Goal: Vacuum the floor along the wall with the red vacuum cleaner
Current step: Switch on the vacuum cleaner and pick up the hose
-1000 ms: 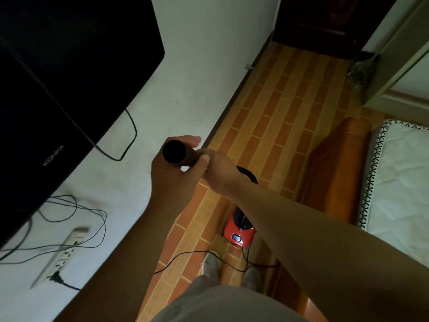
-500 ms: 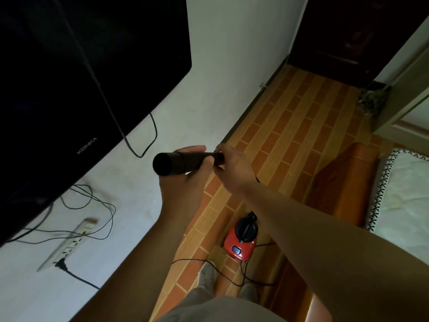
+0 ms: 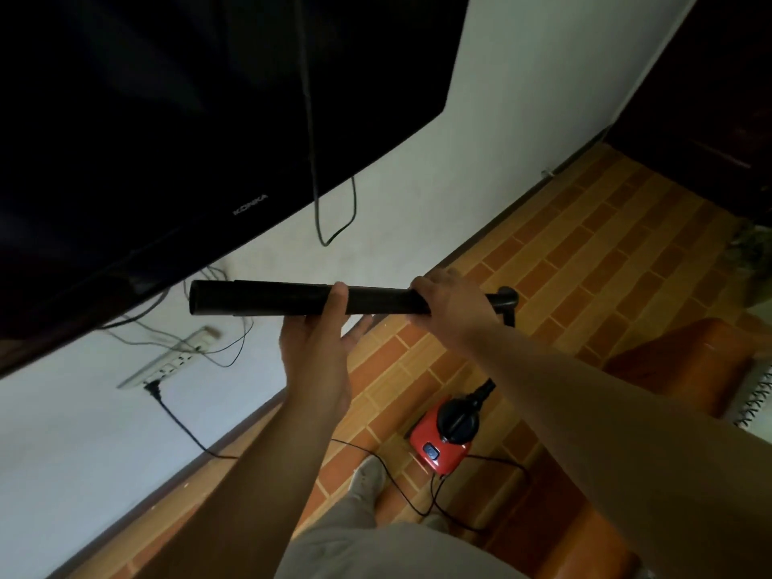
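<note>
Holding black tube (image 3: 267, 298) level: my left hand (image 3: 317, 353) cradles it, thumb hooked over; my right hand (image 3: 451, 307), 3 o'clock, fingers clamped round. red vacuum cleaner (image 3: 438, 451) at 5 o'clock

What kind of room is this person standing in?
Most likely a bedroom in a home. A large flat-screen TV hangs on the white wall, a patterned mattress edge beside a wooden bed frame shows at the right, and a red vacuum cleaner sits on the brick-pattern floor.

vacuum cleaner (image 3: 438, 449) red | tube (image 3: 271, 298) black | floor (image 3: 585, 252) orange brick-pattern | wall (image 3: 501, 98) white | tv (image 3: 167, 98) black
</note>
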The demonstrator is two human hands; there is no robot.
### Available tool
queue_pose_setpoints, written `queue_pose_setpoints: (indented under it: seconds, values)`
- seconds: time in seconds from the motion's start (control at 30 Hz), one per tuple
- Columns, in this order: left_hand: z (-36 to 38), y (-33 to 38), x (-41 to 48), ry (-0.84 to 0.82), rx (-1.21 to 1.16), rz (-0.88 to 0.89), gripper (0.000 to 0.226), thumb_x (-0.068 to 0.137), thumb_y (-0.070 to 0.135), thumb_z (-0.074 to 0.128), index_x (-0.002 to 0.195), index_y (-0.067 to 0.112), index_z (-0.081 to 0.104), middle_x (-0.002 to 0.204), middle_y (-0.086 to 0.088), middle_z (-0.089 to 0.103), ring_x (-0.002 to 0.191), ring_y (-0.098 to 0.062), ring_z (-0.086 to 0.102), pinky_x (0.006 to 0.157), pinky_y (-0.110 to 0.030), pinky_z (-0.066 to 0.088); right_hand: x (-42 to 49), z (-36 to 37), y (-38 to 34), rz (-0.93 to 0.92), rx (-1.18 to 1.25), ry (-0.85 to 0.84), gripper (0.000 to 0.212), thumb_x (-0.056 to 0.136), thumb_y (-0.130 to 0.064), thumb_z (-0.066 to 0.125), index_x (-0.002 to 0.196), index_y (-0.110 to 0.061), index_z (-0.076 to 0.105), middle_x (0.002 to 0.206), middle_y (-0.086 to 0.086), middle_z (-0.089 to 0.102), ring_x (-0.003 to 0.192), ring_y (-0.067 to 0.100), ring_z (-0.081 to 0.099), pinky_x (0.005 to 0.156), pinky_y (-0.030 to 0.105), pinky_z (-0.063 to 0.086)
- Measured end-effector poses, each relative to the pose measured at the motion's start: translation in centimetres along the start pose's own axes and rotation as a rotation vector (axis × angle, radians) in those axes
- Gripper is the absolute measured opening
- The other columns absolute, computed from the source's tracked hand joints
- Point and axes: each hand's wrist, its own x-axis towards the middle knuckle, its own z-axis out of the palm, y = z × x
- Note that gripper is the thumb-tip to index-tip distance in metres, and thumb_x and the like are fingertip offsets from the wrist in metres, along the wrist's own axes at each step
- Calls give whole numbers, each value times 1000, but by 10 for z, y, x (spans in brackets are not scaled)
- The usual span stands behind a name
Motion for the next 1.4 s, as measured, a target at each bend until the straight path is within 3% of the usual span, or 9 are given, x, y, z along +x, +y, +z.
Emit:
queue_pose_setpoints:
  seconds: [0.17, 0.3, 0.43, 0.53, 0.67, 0.9, 1.17, 1.3, 1.4]
  values:
    - [-29, -10, 5, 102, -102, -81, 49, 102, 35, 57, 143, 8, 49, 134, -12, 65, 109, -24, 72, 102, -51, 54, -1, 21, -25, -79, 25, -63, 44, 92, -52, 66, 122, -20, 59, 112, 4, 56, 102, 21, 54, 92, 41, 53]
    - [-62, -15, 6, 205, -193, -67, 42, 104, 34, 54, 135, 7, 53, 127, -17, 67, 109, -30, 72, 94, -52, 58, 1, 28, -29, -92, 69, -191, 44, 91, -52, 67, 121, -23, 55, 107, -1, 60, 98, 19, 61, 92, 43, 55]
    - [-96, -21, 10, 268, -245, -70, 30, 105, 35, 52, 115, 7, 58, 117, -18, 71, 103, -33, 74, 92, -53, 58, 5, 37, -24, -132, 71, -311, 37, 92, -51, 65, 123, -32, 58, 97, -11, 61, 87, 9, 62, 86, 37, 57]
    - [-117, -30, 11, 301, -250, -83, 36, 106, 37, 49, 120, 5, 57, 112, -17, 71, 102, -33, 73, 90, -52, 58, 7, 42, -29, -191, 63, -384, 28, 92, -47, 70, 113, -32, 59, 92, -11, 59, 84, 9, 62, 79, 30, 55]
    - [-136, -48, 18, 336, -201, -180, 49, 103, 42, 53, 131, 1, 56, 113, -16, 74, 107, -33, 72, 93, -53, 58, 2, 61, -45, -245, 19, -382, 36, 93, -49, 69, 115, -23, 60, 94, -6, 57, 88, 12, 59, 82, 30, 54]
    - [-130, -75, 33, 300, -208, -299, 47, 107, 46, 39, 115, 3, 57, 116, -21, 68, 106, -34, 70, 95, -53, 57, -16, 92, -67, -261, 23, -400, 44, 95, -51, 64, 121, -16, 58, 104, 1, 59, 95, 17, 60, 87, 37, 57]
    - [-138, -108, 37, 333, -257, -316, 49, 108, 45, 37, 116, 0, 54, 112, -23, 65, 111, -43, 67, 91, -57, 57, -19, 114, -46, -180, 118, -559, 41, 105, -53, 44, 124, -18, 50, 87, -6, 51, 70, 7, 51, 64, 27, 39]
    - [-147, -126, 36, 324, -290, -358, 49, 107, 43, 42, 123, -2, 53, 114, -25, 64, 111, -42, 67, 92, -61, 55, -21, 130, -38, -217, 40, -541, 45, 104, -57, 39, 124, -19, 51, 95, -3, 52, 81, 14, 53, 80, 37, 45]
    - [-145, -137, 35, 275, -219, -401, 39, 104, 34, 54, 122, -1, 54, 114, -21, 66, 110, -37, 70, 91, -53, 59, -27, 142, -38, -252, -21, -517, 48, 104, -60, 35, 125, -19, 49, 101, 0, 53, 91, 18, 54, 90, 42, 46]
